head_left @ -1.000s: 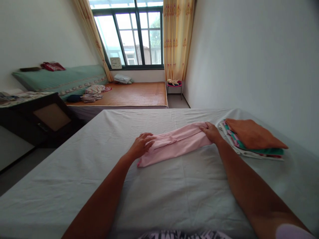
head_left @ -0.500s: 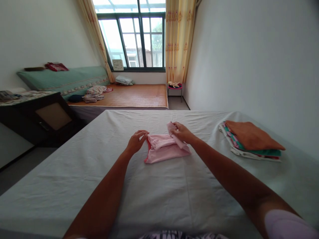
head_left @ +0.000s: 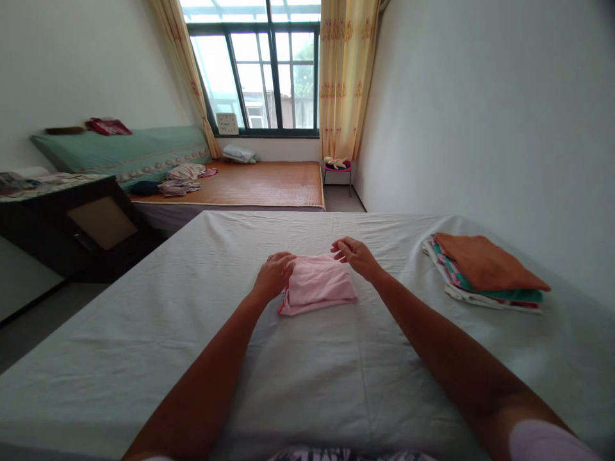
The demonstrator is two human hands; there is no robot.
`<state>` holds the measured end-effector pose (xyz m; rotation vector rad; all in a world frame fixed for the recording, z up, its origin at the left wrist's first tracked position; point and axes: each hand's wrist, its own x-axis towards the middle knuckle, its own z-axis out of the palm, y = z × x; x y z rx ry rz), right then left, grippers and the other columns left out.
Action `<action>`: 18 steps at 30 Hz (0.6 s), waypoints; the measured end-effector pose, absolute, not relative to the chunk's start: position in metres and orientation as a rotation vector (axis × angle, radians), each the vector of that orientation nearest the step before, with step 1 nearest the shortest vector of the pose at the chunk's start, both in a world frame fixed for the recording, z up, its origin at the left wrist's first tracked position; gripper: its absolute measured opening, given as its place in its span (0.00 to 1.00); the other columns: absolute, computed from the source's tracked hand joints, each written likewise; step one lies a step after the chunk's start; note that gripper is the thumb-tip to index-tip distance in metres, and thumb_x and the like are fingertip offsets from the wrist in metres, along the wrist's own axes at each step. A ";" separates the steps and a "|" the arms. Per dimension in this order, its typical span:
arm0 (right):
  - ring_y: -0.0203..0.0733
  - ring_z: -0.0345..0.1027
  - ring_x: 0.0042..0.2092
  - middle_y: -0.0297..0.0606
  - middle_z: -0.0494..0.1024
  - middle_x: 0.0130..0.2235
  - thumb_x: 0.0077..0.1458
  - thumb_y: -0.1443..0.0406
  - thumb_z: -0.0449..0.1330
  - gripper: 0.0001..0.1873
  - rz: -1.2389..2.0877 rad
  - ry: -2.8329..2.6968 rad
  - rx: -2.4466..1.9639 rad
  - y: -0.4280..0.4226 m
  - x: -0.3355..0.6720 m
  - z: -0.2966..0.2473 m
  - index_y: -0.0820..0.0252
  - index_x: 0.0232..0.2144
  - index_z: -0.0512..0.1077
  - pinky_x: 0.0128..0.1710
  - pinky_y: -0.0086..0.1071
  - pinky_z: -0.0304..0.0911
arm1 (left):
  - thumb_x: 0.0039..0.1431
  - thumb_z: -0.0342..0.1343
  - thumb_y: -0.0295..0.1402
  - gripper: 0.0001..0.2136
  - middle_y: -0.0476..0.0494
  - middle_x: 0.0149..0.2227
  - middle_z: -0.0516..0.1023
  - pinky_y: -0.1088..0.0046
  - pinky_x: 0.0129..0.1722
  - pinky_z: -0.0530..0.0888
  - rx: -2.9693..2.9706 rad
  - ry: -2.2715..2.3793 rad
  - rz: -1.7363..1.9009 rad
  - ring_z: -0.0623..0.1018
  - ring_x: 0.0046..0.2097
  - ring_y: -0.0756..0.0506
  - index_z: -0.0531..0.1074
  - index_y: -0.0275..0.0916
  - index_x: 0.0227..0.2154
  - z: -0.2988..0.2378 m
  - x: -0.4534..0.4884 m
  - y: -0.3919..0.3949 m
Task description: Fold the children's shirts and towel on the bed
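A pink piece of clothing [head_left: 321,282], folded into a small rectangle with a red edge showing on its left, lies flat on the pale sheet. My left hand [head_left: 276,274] rests at its left edge, fingers stretched over the upper left corner. Just above the upper right corner is my right hand [head_left: 354,255], its fingers apart and slightly bent, with no cloth between them. To the right lies a stack of folded clothes [head_left: 487,266], with an orange-brown piece on top.
The pale sheet [head_left: 168,307] covers a wide surface before me. A white wall [head_left: 480,115] runs along the right. Beyond the far edge stands a bed with a brown mat [head_left: 269,182] and loose clothes [head_left: 182,179]. A dark cabinet [head_left: 72,218] is at the left.
The right flap of the pink clothing has been folded over to the left, and my right hand has let go of it. My left hand has moved slightly right onto the cloth.
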<state>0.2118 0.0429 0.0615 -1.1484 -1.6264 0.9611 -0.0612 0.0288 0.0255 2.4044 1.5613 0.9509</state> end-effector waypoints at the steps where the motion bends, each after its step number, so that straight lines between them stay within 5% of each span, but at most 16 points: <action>1: 0.35 0.73 0.33 0.39 0.79 0.36 0.61 0.58 0.51 0.13 0.902 -1.685 -1.140 0.039 0.213 0.057 0.60 0.37 0.71 0.31 0.27 0.67 | 0.64 0.46 0.40 0.17 0.40 0.52 0.73 0.58 0.54 0.67 2.402 1.647 0.861 0.70 0.53 0.40 0.73 0.41 0.50 0.022 -0.059 0.029; 6: 0.41 0.71 0.43 0.40 0.79 0.40 0.58 0.55 0.55 0.15 0.566 -2.084 -1.030 0.014 0.208 0.039 0.57 0.39 0.75 0.44 0.34 0.66 | 0.63 0.47 0.40 0.20 0.40 0.54 0.72 0.56 0.51 0.68 2.392 1.793 0.632 0.69 0.55 0.38 0.66 0.44 0.57 0.012 -0.060 0.028; 10: 0.49 0.62 0.57 0.43 0.73 0.54 0.53 0.51 0.61 0.26 0.362 -2.529 -0.830 -0.002 0.199 0.028 0.55 0.52 0.71 0.57 0.44 0.53 | 0.63 0.46 0.39 0.21 0.37 0.52 0.74 0.56 0.51 0.68 2.394 1.855 0.676 0.69 0.54 0.38 0.64 0.41 0.58 0.006 -0.058 0.036; 18: 0.43 0.61 0.59 0.38 0.71 0.56 0.63 0.60 0.50 0.20 0.284 -2.589 -0.856 -0.002 0.193 0.015 0.49 0.55 0.68 0.58 0.41 0.52 | 0.57 0.51 0.32 0.25 0.39 0.42 0.77 0.62 0.51 0.69 2.300 1.669 0.889 0.75 0.45 0.43 0.62 0.34 0.59 0.002 -0.051 0.058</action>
